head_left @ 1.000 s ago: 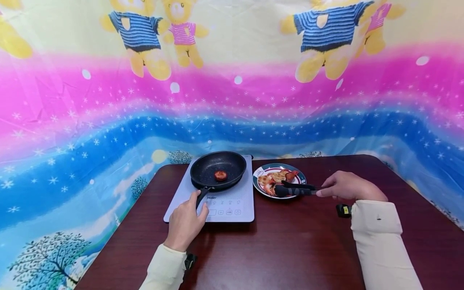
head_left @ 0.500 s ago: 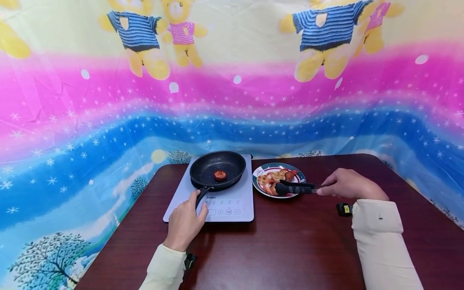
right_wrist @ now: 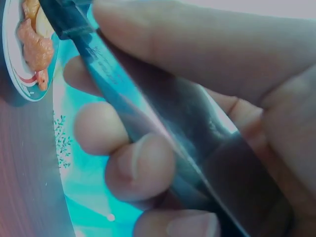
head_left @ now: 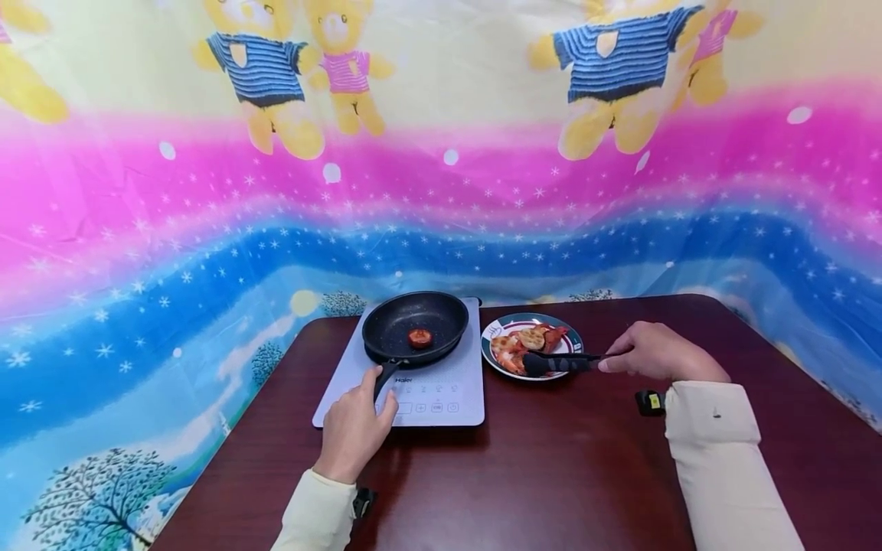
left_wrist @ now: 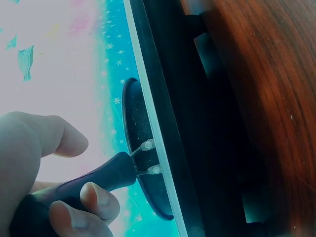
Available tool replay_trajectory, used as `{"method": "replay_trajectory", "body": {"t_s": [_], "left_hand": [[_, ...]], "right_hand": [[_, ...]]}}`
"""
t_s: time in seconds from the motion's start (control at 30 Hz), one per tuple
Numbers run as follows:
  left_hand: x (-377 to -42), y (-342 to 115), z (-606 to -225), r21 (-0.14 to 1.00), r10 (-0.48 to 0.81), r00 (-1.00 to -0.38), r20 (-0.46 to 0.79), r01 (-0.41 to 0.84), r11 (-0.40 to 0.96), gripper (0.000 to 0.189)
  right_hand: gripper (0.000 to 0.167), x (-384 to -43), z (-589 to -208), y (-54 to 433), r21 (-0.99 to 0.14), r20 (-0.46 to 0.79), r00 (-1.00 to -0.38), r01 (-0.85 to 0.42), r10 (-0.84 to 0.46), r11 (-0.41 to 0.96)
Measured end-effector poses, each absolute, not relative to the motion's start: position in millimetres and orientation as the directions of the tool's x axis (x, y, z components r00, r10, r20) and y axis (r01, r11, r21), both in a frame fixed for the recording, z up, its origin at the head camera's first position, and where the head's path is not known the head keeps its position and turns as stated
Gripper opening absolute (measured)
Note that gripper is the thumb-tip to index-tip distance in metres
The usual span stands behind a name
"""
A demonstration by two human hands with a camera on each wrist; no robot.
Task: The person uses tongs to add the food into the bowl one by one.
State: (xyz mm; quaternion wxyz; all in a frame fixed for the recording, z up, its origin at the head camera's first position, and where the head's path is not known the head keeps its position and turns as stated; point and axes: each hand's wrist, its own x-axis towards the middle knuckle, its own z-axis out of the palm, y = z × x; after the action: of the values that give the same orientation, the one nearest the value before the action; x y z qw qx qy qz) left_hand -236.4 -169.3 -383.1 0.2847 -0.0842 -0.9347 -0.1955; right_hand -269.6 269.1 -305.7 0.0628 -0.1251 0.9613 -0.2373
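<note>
My left hand (head_left: 354, 423) grips the black handle (left_wrist: 94, 178) of a frying pan (head_left: 389, 317). One red, round piece of food, like a tomato slice (head_left: 419, 337), lies in the pan. My right hand (head_left: 654, 351) holds a pair of tongs (head_left: 561, 363), metal-bodied with dark tips. In the right wrist view, thumb and fingers wrap the metal arms of the tongs, which stand close together. Their dark tips reach over the near side of a plate (head_left: 491, 363), right at the food. Browned pieces, a pale round slice (head_left: 531, 338) and reddish shrimp-like food (right_wrist: 37, 47) are heaped there.
Under the pan is a white induction cooker (head_left: 344, 409) with touch buttons along its front. The plate stands just right of it on a dark wooden table (head_left: 524, 474). A printed cloth (head_left: 427, 191) hangs close behind the table's back edge.
The arms of the tongs have come closer together over the plate, and the right hand has shifted slightly left. My left hand keeps its grip on the pan handle.
</note>
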Motion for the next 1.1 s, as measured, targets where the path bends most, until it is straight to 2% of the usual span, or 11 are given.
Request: {"method": "replay_trajectory", "body": {"t_s": [0.2, 0.73, 1.1], "left_hand": [[-237.5, -170.0, -382.3, 0.318, 0.048, -0.819, 0.571, 0.275, 0.907, 0.045], [-238.5, -170.3, -383.0, 0.317, 0.042, -0.821, 0.569, 0.266, 0.911, 0.044], [-237.9, -170.9, -382.7, 0.317, 0.043, -0.821, 0.569, 0.267, 0.91, 0.044]], "right_hand": [[0.032, -271.4, -302.0, 266.6, -0.451, -0.022, -0.967, -0.217, -0.254, 0.866], [0.03, -275.2, -310.3, 263.0, -0.492, -0.116, -0.958, -0.175, -0.263, 0.853], [0.029, -274.4, -303.7, 260.4, -0.488, -0.027, -0.98, -0.161, -0.199, 0.858]]}}
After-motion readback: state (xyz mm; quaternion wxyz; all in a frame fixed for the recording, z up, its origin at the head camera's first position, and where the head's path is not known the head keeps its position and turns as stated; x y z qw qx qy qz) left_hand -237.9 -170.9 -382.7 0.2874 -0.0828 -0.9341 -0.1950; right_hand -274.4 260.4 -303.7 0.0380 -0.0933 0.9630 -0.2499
